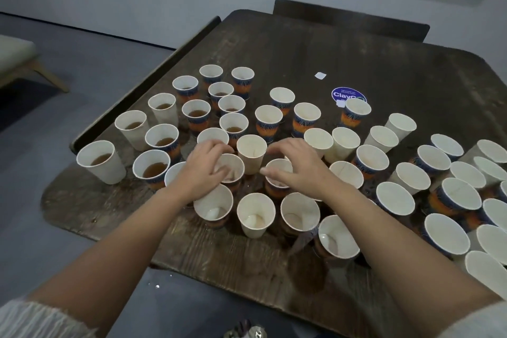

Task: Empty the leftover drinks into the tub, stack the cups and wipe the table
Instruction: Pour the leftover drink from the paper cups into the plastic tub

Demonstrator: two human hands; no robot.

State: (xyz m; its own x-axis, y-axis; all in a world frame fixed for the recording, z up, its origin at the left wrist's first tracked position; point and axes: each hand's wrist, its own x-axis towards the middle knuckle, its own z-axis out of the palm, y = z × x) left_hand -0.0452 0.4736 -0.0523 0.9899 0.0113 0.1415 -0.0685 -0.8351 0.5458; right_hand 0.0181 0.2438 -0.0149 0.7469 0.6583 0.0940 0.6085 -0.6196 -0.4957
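Several paper cups, plain white or with an orange-and-blue print, crowd the dark wooden table [301, 57]. Cups on the left, such as a white cup [101, 162] and a printed cup [153, 170], hold brown drink. Cups on the right, like a white cup [395, 197], look empty. My left hand [201, 173] curls its fingers round the left rim of a printed cup [236, 166] in the middle. My right hand [297, 166] arches over another printed cup [277, 175], with the thumb at its near rim and the fingers above it. No tub or cloth is in view.
A round blue sticker [340, 93] and a small white paper square [320, 75] lie on the far part of the table. One dark chair [351, 19] stands at the far side, another chair [148, 79] along the left edge. A pale bench [19, 57] stands on the floor at left.
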